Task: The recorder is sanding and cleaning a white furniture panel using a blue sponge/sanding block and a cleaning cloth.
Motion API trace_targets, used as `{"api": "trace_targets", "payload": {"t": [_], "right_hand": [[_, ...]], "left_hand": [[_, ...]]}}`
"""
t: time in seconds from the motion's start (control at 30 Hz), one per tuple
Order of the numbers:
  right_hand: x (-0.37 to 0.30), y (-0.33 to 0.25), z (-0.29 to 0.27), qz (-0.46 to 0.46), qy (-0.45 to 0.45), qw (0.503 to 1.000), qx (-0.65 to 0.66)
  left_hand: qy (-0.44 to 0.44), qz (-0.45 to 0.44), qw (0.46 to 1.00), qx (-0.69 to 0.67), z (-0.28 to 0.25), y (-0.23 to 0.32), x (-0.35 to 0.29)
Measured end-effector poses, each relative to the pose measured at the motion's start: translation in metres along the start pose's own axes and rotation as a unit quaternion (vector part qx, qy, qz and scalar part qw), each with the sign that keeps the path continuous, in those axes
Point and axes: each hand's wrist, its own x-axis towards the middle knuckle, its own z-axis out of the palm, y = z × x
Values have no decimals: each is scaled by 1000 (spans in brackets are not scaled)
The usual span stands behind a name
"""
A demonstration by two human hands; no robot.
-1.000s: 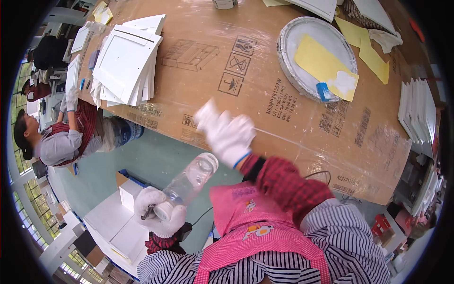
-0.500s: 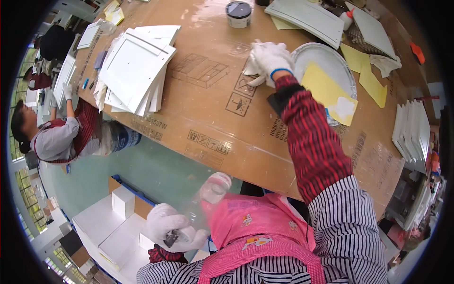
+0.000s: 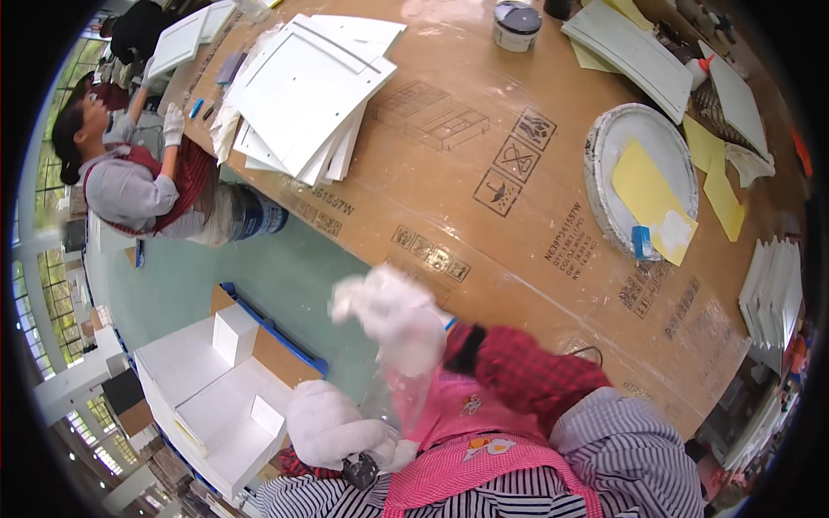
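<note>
My left hand (image 3: pixel 341 429), in a white glove, is wrapped round a clear plastic bottle (image 3: pixel 401 393) in front of my pink apron. A small dark part (image 3: pixel 360 470) shows by its fingers. My right hand (image 3: pixel 406 315), gloved in white too, is at the bottle's far end by the table edge. A white cloth (image 3: pixel 350 298) appears bunched in it, though motion smears its fingers and the cloth's outline. Beyond lies the cardboard-covered table (image 3: pixel 509 259).
White panels (image 3: pixel 302 95) are stacked at the table's left. A round lid (image 3: pixel 604 216) with yellow sandpaper (image 3: pixel 652 194) lies right, a tub (image 3: pixel 516 26) behind. White cabinet parts (image 3: pixel 199 380) stand on the floor left. A co-worker (image 3: pixel 129 181) handles panels at far left.
My right hand has come back from beside the round lid to the bottle's far end. My left hand still grips the bottle. The view has shifted, so the table things appear further right.
</note>
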Motion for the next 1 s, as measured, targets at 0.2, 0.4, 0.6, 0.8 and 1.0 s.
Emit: {"api": "trace_targets", "payload": {"t": [0.2,0.4,0.6,0.8,1.0], "right_hand": [[33,30,-225,291,210,766,-533],[117,71,-174,173,283,796,-507],[85,1,30,144,47,906,-395],[13,-13,48,99,-18,994,-44],[-46,35,-138,196,437,803,-354]], "left_hand": [[-59,-23,997,-38,-11,-17,-24],[-60,-134,989,-11,-10,-5,-38],[-87,-107,984,111,-14,-1,-46],[10,-52,998,16,-7,-6,-61],[11,0,998,-54,17,9,-38]]}}
